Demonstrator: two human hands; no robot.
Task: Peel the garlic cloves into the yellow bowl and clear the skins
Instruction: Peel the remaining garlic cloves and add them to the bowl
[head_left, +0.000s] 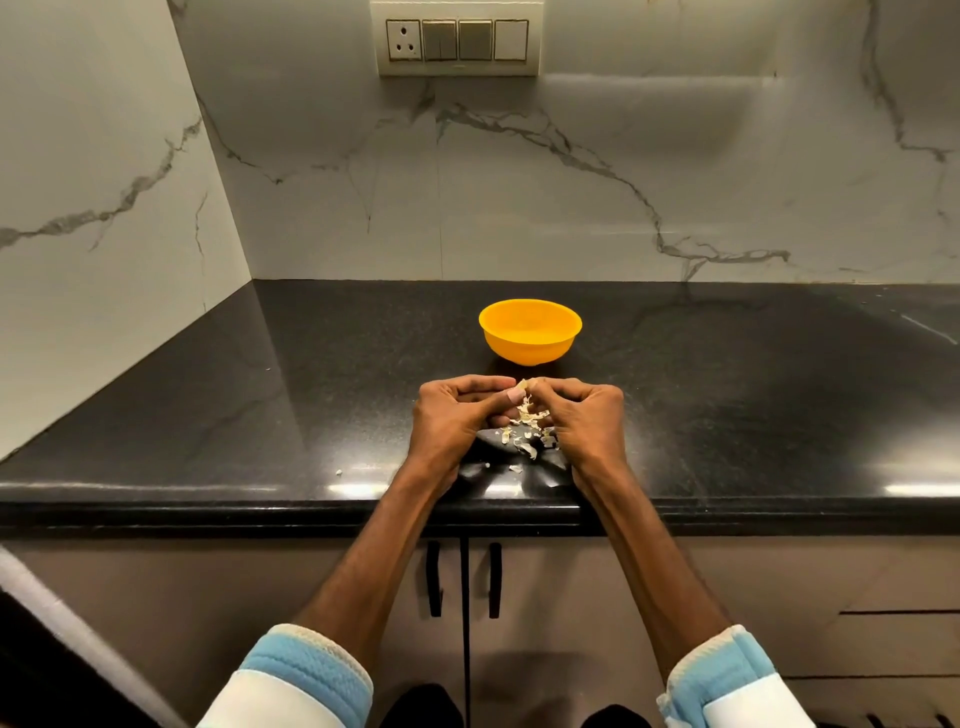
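Shining under the room light, a black stone counter (208, 415) meets a white marble wall (571, 208) with a switch panel (457, 39) of 1 socket and 3 switches. The left hand (452, 415) and the right hand (587, 415) are together near the front edge, both pinching 1 garlic clove (521, 387) with curled fingertips. The clove is mostly hidden, so I cannot tell its long axis or direction. Loose skins (527, 434) lie under the hands. The yellow bowl (530, 332) stands just behind.

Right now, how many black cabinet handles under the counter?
2: left handle and right handle, vertical, flanking the door seam below the counter. More may be out of frame.
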